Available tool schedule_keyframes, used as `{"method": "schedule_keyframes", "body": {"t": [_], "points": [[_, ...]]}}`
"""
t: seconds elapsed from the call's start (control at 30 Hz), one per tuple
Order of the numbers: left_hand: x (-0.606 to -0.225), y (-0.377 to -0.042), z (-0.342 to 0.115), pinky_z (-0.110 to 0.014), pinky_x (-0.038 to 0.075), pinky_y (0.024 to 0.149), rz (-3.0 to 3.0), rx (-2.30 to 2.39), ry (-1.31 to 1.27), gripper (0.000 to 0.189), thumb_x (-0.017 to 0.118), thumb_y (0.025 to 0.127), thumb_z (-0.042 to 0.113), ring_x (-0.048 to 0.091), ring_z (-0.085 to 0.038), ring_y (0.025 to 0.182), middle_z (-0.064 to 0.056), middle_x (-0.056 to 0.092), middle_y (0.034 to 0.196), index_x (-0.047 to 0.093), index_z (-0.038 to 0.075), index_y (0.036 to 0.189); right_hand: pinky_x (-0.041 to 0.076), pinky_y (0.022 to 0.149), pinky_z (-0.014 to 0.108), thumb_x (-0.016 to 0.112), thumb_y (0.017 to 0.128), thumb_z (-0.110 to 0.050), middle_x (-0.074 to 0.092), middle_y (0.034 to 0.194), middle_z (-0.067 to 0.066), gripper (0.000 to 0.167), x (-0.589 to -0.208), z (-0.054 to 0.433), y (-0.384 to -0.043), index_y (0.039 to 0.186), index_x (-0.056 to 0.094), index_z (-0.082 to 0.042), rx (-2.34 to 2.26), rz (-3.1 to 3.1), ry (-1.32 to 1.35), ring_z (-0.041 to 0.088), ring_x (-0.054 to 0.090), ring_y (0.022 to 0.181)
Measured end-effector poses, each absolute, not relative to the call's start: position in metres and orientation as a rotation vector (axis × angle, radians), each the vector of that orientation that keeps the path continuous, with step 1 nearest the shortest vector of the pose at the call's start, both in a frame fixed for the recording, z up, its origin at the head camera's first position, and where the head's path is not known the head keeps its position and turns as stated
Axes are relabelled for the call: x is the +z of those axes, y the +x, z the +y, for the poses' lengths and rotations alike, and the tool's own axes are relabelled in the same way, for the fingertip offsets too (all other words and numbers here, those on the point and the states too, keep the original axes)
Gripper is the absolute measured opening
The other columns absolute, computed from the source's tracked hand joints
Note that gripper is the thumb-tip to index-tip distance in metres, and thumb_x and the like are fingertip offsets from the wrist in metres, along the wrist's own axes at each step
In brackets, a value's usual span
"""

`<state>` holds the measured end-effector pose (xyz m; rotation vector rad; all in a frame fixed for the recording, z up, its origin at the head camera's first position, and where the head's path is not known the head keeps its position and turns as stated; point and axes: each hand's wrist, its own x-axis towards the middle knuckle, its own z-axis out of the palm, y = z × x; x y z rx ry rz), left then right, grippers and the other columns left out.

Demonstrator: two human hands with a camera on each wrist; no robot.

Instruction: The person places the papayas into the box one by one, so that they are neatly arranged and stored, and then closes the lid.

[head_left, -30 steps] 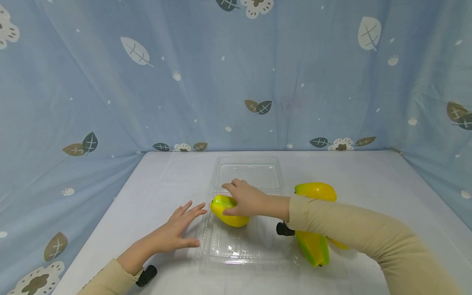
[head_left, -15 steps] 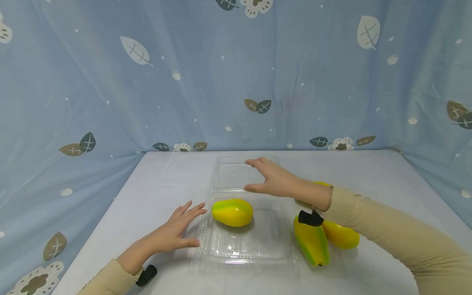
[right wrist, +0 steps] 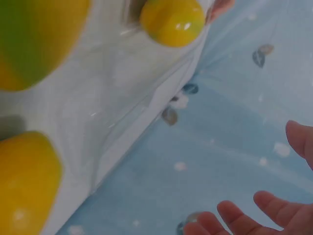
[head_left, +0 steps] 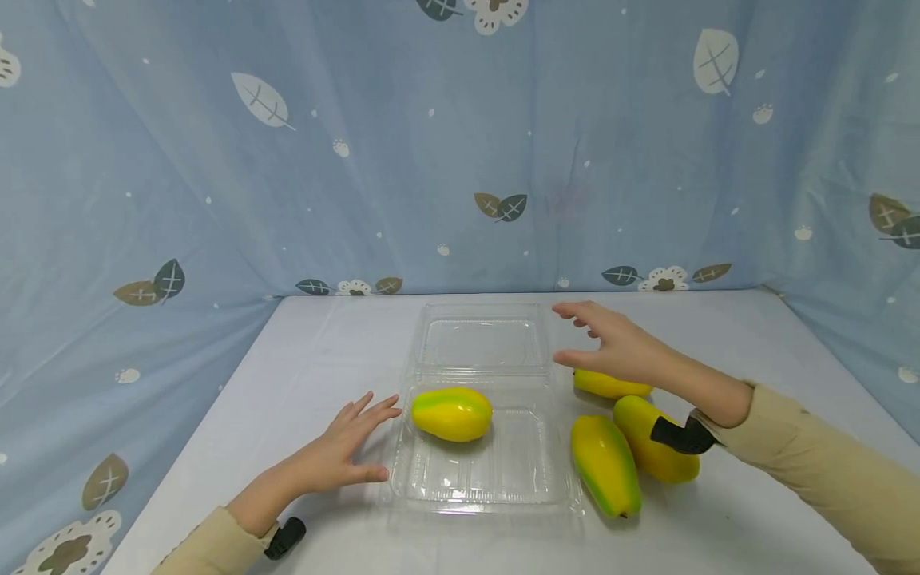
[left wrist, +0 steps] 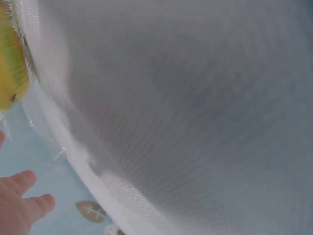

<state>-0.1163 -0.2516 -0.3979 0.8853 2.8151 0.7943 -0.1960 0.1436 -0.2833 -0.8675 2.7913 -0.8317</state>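
Observation:
A yellow-green papaya lies on its side in the near half of an opened clear plastic clamshell box. Left of that box is my left hand, fingers spread, holding nothing. Its fingertips also show in the left wrist view beside the fruit. My right hand hovers to the right of the box, thumb apart from the fingers, nothing between them. It partly covers the farthest loose papaya. Two more papayas lie nearer: one close to the box and another partly behind the wrist strap.
The box's lid half lies folded back toward the far side. A white cloth covers the table. Blue patterned curtain stands behind and along the sides. Each wrist carries a black strap.
My right hand has let go of the papaya in the box and moved away to the right, up beside the loose fruit. My left hand has stayed in place.

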Motion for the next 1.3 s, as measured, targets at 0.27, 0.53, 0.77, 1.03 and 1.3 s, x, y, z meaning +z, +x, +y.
{"method": "schedule_keyframes", "body": {"t": [0.27, 0.53, 0.77, 1.03, 1.3], "points": [[-0.398, -0.117, -0.252, -0.068, 0.010, 0.100, 2.813, 0.799, 0.899, 0.075, 0.070, 0.076, 0.039, 0.011, -0.047, 0.135, -0.009, 0.027, 0.149, 0.038, 0.013, 0.138, 0.044, 0.087, 0.055, 0.067, 0.083, -0.029, 0.049, 0.126, 0.026, 0.062, -0.308, 0.177, -0.205, 0.132, 0.044, 0.002, -0.806, 2.799, -0.858, 0.041, 0.047, 0.110], [-0.397, -0.116, -0.252, -0.069, 0.011, 0.100, 2.807, 0.798, 0.880, 0.075, 0.070, 0.076, 0.041, 0.010, -0.046, 0.135, -0.008, 0.027, 0.149, 0.037, 0.014, 0.138, 0.041, 0.089, 0.058, 0.067, 0.083, -0.027, 0.046, 0.128, 0.029, 0.060, -0.331, 0.202, -0.216, 0.130, 0.045, 0.003, -0.772, 2.750, -0.806, 0.047, 0.045, 0.113], [-0.396, -0.116, -0.252, -0.068, 0.010, 0.100, 2.809, 0.794, 0.885, 0.075, 0.070, 0.076, 0.039, 0.011, -0.047, 0.135, -0.009, 0.027, 0.149, 0.038, 0.013, 0.138, 0.040, 0.089, 0.057, 0.067, 0.083, -0.025, 0.045, 0.128, 0.028, 0.057, -0.338, 0.214, -0.223, 0.127, 0.047, 0.004, -0.738, 2.677, -0.794, 0.046, 0.045, 0.112], [-0.397, -0.116, -0.253, -0.068, 0.010, 0.100, 2.808, 0.795, 0.879, 0.075, 0.070, 0.076, 0.039, 0.010, -0.046, 0.135, -0.009, 0.027, 0.149, 0.037, 0.014, 0.139, 0.045, 0.086, 0.053, 0.067, 0.082, -0.021, 0.050, 0.123, 0.027, 0.054, -0.343, 0.223, -0.232, 0.124, 0.049, 0.007, -0.700, 2.646, -0.844, 0.041, 0.050, 0.104], [-0.398, -0.115, -0.253, -0.067, 0.009, 0.101, 2.807, 0.809, 0.895, 0.075, 0.071, 0.076, 0.036, 0.010, -0.046, 0.135, -0.007, 0.027, 0.149, 0.037, 0.013, 0.139, 0.046, 0.086, 0.049, 0.068, 0.081, -0.018, 0.052, 0.121, 0.026, 0.051, -0.355, 0.229, -0.238, 0.122, 0.050, 0.007, -0.733, 2.638, -0.844, 0.036, 0.051, 0.103]]}}
